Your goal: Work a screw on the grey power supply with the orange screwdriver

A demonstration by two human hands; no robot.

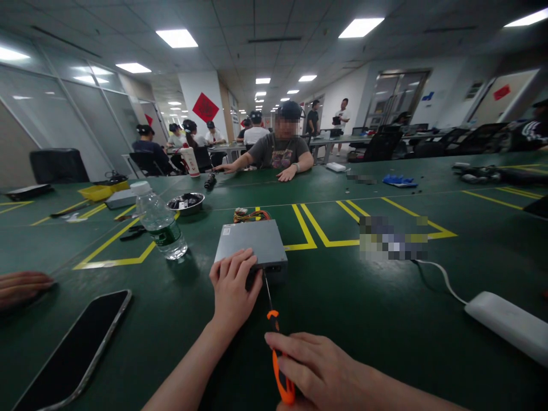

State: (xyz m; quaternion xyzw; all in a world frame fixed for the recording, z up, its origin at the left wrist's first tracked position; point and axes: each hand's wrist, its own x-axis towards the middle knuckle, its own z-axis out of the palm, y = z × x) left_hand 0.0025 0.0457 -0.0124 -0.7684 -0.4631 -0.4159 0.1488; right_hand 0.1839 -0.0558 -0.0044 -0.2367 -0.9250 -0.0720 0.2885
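A grey metal computer power supply (252, 235) lies on the green table in front of me, its bundle of coloured cables (252, 214) at the far side. My left hand (234, 285) rests over its near left edge, fingers on top and thumb against the near side, gripping it. In my right hand (319, 365) is a screwdriver (281, 374) with an orange and black handle. Its thin shaft points away from me, and the tip meets the near face of the power supply by my left thumb. The exact contact spot is too small to make out.
Left of the power supply stands a water bottle (160, 222), with a metal bowl (186, 203) behind it. A phone (75, 351) lies at near left beside another person's hand (23, 288). At right is a white power strip (507, 322). A person (280, 148) sits opposite.
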